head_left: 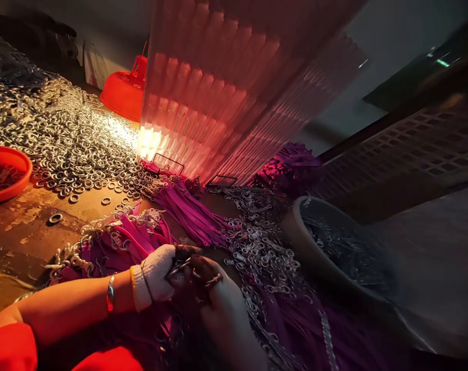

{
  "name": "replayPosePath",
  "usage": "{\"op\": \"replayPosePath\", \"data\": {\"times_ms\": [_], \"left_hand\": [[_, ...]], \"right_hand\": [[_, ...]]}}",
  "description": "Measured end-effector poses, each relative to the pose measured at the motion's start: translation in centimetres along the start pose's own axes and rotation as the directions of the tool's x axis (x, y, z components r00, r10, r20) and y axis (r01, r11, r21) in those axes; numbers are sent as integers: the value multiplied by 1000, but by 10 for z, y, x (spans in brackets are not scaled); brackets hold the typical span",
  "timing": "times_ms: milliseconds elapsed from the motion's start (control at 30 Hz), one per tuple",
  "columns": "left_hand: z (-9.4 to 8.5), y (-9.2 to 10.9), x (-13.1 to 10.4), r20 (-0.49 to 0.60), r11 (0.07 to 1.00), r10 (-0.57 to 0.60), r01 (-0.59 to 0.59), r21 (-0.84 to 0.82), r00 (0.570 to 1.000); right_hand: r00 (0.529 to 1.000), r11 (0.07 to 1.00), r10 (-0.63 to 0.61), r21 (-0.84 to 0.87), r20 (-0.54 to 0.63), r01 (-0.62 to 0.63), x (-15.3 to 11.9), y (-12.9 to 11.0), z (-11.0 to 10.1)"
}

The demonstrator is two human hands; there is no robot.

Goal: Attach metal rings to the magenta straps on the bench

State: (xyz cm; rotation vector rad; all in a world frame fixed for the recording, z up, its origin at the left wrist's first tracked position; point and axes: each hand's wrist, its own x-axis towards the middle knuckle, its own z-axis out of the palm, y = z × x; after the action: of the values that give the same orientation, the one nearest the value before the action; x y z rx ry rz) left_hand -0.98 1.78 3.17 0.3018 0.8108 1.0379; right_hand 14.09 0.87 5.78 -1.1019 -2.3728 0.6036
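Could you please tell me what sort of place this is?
Probably a small workshop for assembly by hand: loose metal rings lie heaped under the light of a red lamp, and purple straps lie in bundles.

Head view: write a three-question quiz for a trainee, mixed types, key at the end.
1. True or false: a pale glove covers part of the left hand.
2. Which stands to the right of the right hand?
a) the red lamp
b) the large tub
c) the red bowl
3. Fill in: the long strips bundled just beyond the hands look ____ in colour.

Key: 1. True. 2. b. 3. Purple.
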Motion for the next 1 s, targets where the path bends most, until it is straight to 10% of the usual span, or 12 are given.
{"op": "replayPosePath", "data": {"times_ms": [167, 433, 867, 1000], "left_hand": [[-7, 6, -1, 125, 924, -167, 200, -327, 978], [-17, 13, -14, 188, 929, 26, -93, 357, 982], [-10, 8, -17, 171, 848, 177, -238, 474, 969], [-13, 7, -18, 230, 669, 248, -338, 661, 941]], "right_hand": [[967, 953, 219, 243, -127, -184, 4, -2, 0], [957, 927, 291, 240, 16, -286, 22, -3, -25], [980, 947, 170, 257, 108, -193, 11, 9, -11], [977, 975, 208, 72, 39, -211, 6, 12, -4]]}}
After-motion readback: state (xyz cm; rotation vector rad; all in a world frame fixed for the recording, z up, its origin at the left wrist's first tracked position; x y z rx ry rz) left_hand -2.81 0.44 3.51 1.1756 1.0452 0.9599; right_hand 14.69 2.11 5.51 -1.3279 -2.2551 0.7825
